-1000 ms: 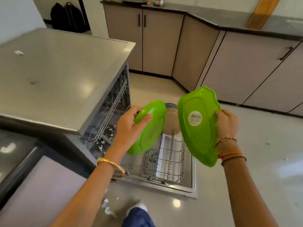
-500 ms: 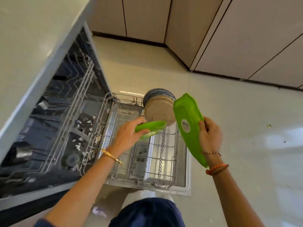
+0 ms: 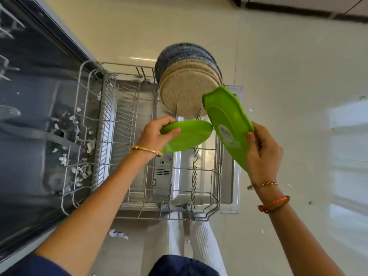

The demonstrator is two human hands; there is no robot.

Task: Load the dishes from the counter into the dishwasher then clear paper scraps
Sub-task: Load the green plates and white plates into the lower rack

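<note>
A: Entry, head view. What do I log first?

B: I start with the floor [image 3: 278, 56], pale and glossy, filling the upper and right side. Next the dishwasher [image 3: 29, 116], its dark tub open at left, with the lower rack [image 3: 127, 120] pulled out over the dropped door.

A: Contents?

B: A stack of round plates [image 3: 187, 90] stands on edge at the rack's far end, tan faces toward me, blue-grey rims behind. The rest of the rack shows bare tines.

A: Hands?

B: I see the right hand [image 3: 262, 154] clamped on the edge of a green oblong tray [image 3: 227, 124], tilted steeply above the rack's right side, label toward me. The left hand [image 3: 157, 132] pinches the rim of a green round plate [image 3: 187, 136], held almost flat above the rack's middle. The two green pieces nearly meet; I cannot tell whether they touch.

A: Obstructions?

B: The tray covers the lower right edge of the plate stack.

A: Small items?

B: White paper scraps [image 3: 77, 156] lie in the tub bottom and by the rack's left wall; a few more [image 3: 117, 234] sit on the floor near the door. The label text is too blurred to read.
</note>
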